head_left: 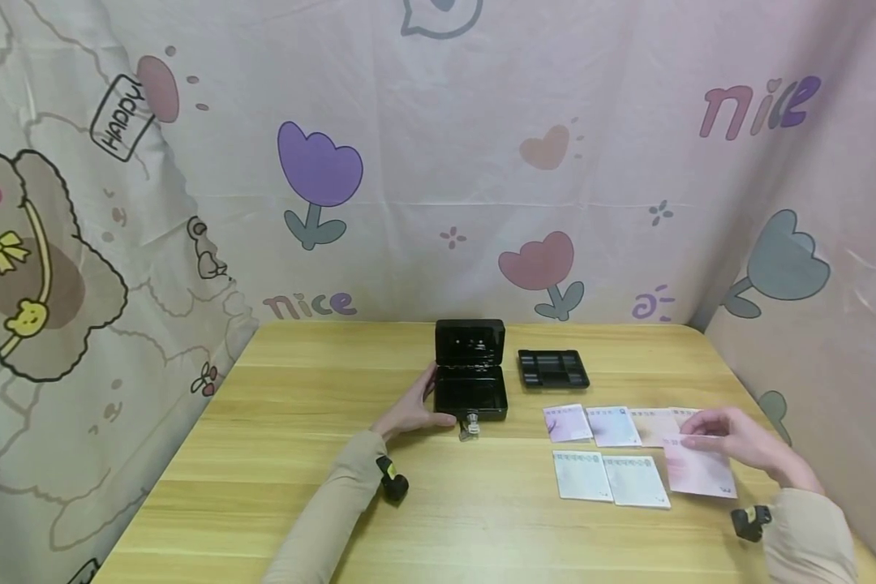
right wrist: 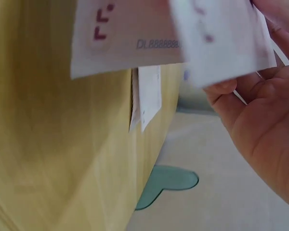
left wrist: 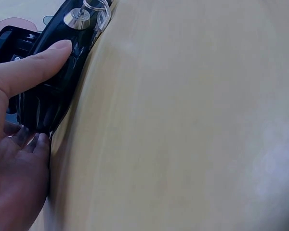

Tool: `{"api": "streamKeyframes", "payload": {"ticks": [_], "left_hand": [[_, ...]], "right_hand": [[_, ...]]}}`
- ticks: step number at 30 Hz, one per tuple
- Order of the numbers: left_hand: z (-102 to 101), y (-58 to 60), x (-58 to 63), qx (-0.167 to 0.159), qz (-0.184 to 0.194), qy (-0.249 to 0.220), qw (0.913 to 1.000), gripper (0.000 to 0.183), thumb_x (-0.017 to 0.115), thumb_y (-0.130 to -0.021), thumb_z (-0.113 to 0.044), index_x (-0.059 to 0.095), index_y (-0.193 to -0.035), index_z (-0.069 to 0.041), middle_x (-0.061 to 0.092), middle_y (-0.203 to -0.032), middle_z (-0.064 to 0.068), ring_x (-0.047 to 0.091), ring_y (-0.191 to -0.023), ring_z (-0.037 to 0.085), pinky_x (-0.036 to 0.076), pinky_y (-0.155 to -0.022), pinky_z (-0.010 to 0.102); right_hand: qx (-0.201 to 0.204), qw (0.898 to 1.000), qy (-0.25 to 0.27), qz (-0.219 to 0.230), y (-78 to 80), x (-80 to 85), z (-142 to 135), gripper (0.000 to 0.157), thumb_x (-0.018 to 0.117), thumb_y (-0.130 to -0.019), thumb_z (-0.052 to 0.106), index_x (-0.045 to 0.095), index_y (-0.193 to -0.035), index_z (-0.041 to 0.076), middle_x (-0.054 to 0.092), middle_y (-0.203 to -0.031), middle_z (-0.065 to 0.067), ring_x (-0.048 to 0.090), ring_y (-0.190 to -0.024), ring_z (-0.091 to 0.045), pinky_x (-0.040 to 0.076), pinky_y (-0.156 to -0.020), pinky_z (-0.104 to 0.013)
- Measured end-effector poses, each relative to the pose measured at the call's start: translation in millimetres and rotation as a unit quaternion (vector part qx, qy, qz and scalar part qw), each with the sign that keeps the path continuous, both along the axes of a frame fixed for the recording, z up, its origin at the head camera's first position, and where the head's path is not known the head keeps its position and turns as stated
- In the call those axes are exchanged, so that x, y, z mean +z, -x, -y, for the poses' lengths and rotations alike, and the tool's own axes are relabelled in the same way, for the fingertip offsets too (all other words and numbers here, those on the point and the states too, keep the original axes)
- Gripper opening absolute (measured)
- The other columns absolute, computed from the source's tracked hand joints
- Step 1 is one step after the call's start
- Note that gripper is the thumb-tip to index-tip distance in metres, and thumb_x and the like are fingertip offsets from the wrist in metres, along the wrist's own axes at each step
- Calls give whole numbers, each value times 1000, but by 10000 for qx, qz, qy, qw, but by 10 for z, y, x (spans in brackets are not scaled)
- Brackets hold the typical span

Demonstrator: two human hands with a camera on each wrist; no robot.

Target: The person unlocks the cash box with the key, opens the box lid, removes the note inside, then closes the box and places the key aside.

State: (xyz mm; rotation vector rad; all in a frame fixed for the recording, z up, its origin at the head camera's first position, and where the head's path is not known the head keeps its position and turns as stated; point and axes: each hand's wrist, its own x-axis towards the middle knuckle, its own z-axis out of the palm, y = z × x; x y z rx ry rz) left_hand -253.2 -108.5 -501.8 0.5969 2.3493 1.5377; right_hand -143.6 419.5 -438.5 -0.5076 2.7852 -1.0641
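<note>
A small black cash box [head_left: 471,392] stands on the table with its lid [head_left: 470,332] raised. My left hand [head_left: 414,407] grips its left front corner, thumb against the front and fingers at the side. Keys [left wrist: 104,14] hang from the silver lock [left wrist: 77,19] on the box's front. On the right, my right hand [head_left: 745,442] pinches a pink paper note [head_left: 701,473] by its far edge, above the table. Part of the paper bends toward the camera in the right wrist view, showing a printed serial number; whether it is one sheet or more I cannot tell.
A black compartment tray [head_left: 552,384] lies right of the box. Purple [head_left: 567,423], blue [head_left: 613,427] and beige notes [head_left: 653,428] form a back row, partly behind my right hand. Two pale green notes [head_left: 582,477] lie in front. A printed curtain [head_left: 438,162] hangs behind the table.
</note>
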Motion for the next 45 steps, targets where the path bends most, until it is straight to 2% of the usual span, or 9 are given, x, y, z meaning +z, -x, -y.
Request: {"api": "streamKeyframes", "payload": {"ticks": [5,9,14,19,25,28,33,41,45], "left_hand": [[9,-4,4,16,-40,27,10000,121,87,-78,-15,1,-161,-1,6,-169,22,18,-155,42,19,-128,51],[18,-8,5,18,-11,75,10000,121,86,-78,-17,0,-162,-3,5,-170,20,19,-155,42,19,-128,52],[18,-3,1,-11,13,155,9999,121,86,-79,-17,-2,-162,-5,4,-170,19,19,-155,42,20,-128,52],[14,3,0,-17,28,256,9997,121,86,-80,-20,-2,-162,-6,3,-171,18,19,-155,40,20,-128,51],[16,2,-4,-49,-34,224,9997,121,86,-79,-19,-1,-162,-5,4,-170,20,20,-154,43,21,-127,53],[13,-4,3,-38,-30,218,9998,121,86,-79,-19,-1,-162,-5,3,-170,20,20,-154,42,21,-128,53],[10,-10,3,-11,19,197,9998,122,86,-79,-19,-2,-162,-5,3,-170,19,18,-155,41,20,-128,52],[9,-22,-2,54,0,259,9997,122,87,-78,-21,0,-162,-5,4,-170,18,19,-155,39,19,-129,50],[7,-28,-2,55,-17,230,9997,122,87,-77,-20,0,-162,-4,5,-170,18,19,-155,39,19,-129,49]], "right_hand": [[-108,9983,-323,483,1,-19,-74,12,70,-92,13,72,-96,2,73,-90,9,57,-83,11,46,-69,-15],[-32,9975,-322,635,3,-61,-79,13,70,-92,14,71,-96,2,73,-90,4,56,-82,9,44,-68,-16],[-25,9964,-279,796,19,-113,-32,16,72,-91,14,70,-96,-1,74,-87,6,57,-79,9,44,-68,-15],[-127,9964,-237,804,32,-177,7,14,73,-90,13,71,-93,0,69,-80,11,54,-70,5,42,-62,-17],[-115,9971,-216,718,42,-216,-2,15,72,-89,11,70,-94,-3,72,-80,6,56,-70,5,44,-62,-16],[-190,9978,-370,513,46,-228,-3,14,74,-88,11,72,-93,-2,72,-82,6,54,-71,6,43,-63,-17],[-585,9961,-644,130,44,-235,6,12,78,-84,14,75,-90,4,69,-83,7,47,-71,5,39,-61,-18],[-1038,9920,-609,-369,25,-236,29,11,77,-85,13,75,-91,5,69,-82,7,44,-74,5,36,-62,-20],[-1077,9896,-625,-722,35,-203,76,11,78,-84,11,75,-94,5,70,-84,4,43,-74,5,36,-60,-20]]}}
